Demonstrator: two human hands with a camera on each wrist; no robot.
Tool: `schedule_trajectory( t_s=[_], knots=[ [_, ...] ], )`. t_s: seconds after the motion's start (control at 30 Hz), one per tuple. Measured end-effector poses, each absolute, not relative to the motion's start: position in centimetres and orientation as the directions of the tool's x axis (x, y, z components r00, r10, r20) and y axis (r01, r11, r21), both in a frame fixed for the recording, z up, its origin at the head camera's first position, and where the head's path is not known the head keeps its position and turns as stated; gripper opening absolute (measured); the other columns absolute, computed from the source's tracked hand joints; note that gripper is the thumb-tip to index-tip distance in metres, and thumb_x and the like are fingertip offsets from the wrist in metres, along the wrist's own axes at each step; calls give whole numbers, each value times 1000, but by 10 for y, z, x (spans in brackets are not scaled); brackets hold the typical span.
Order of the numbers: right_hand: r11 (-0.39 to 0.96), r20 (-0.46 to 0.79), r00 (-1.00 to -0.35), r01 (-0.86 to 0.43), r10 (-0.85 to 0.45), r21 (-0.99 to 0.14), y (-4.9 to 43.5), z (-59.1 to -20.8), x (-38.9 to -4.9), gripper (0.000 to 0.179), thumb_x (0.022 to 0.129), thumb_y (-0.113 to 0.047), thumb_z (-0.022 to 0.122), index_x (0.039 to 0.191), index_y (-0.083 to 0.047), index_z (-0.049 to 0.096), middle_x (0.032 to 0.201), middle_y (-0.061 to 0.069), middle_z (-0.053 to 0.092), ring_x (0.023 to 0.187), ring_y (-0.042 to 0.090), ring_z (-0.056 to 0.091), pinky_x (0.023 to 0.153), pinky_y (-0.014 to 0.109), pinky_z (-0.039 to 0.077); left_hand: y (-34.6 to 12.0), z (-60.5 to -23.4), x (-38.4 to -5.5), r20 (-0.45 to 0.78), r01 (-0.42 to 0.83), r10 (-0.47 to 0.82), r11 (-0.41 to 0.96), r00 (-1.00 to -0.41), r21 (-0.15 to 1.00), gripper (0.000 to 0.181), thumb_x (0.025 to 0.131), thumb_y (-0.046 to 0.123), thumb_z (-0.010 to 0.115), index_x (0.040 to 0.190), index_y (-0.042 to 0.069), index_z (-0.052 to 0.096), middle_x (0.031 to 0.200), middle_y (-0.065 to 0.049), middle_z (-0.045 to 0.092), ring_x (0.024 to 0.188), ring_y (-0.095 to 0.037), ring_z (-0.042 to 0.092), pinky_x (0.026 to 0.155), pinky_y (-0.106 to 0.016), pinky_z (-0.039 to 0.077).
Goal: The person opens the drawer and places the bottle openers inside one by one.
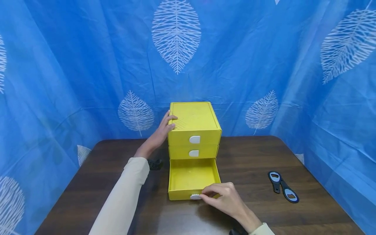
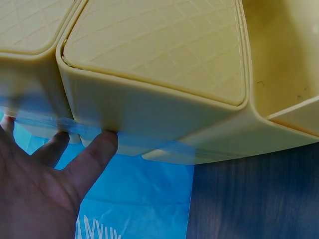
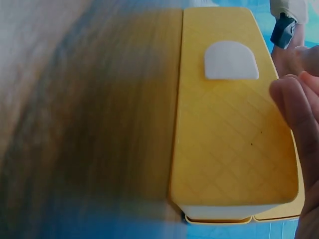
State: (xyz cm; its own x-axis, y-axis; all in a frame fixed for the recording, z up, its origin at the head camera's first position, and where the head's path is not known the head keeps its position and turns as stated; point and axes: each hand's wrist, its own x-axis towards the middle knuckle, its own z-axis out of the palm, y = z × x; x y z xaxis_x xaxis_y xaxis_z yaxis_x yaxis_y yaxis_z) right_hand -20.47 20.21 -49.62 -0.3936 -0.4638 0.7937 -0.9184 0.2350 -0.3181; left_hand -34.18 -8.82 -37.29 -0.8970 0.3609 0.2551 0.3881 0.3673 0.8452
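Note:
A yellow drawer cabinet (image 1: 195, 116) stands on the table, its bottom drawer (image 1: 194, 174) pulled out with nothing seen inside. My left hand (image 1: 160, 132) rests at the cabinet's upper left edge; in the left wrist view, spread fingers (image 2: 97, 154) touch its side wall. My right hand (image 1: 224, 199) is at the bottom drawer's front, thumb and bent forefinger close to the white handle (image 1: 195, 196). In the right wrist view that handle (image 3: 231, 60) is uncovered, and fingertips (image 3: 281, 97) lie by the drawer front's top edge. Whether they press on it, I cannot tell.
Two black bottle openers (image 1: 290, 195) with metal inlays lie on the dark wooden table (image 1: 249, 163) to the right. The two upper drawers are closed, each with a white handle (image 1: 194, 139). Blue curtains (image 1: 223, 65) with white leaf prints surround the table's back and sides.

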Motion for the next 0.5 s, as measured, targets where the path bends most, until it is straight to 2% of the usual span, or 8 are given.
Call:
schedule_trajectory(
  t_s=[0.13, 0.27, 0.5],
  knots=[
    [198, 831, -354, -934, -428, -297, 204, -495, -208, 19, 80, -1, 85, 94, -10, 78, 85, 2, 78, 71, 5, 73, 65, 15, 57, -88, -373, -342, 261, 394, 362, 366, -895, 843, 49, 108, 49, 38, 150, 23, 35, 173, 8, -15, 160, -30, -10, 122, -70, 12],
    [209, 844, -358, -932, -398, -297, 208, -492, -209, 21, 79, 0, 86, 96, -9, 77, 85, 4, 78, 72, 6, 73, 65, 16, 58, -88, -373, -342, 271, 404, 359, 372, -893, 836, 49, 108, 47, 39, 150, 23, 35, 173, 7, -15, 160, -30, -9, 122, -69, 13],
    [296, 804, -484, -869, -344, -397, 222, -486, -209, 30, 74, 3, 88, 98, -13, 77, 88, 6, 78, 74, 8, 74, 66, 19, 59, -87, -374, -341, 270, 403, 357, 382, -894, 832, 50, 108, 50, 38, 151, 24, 35, 173, 7, -15, 160, -30, -8, 122, -70, 12]
  ],
)
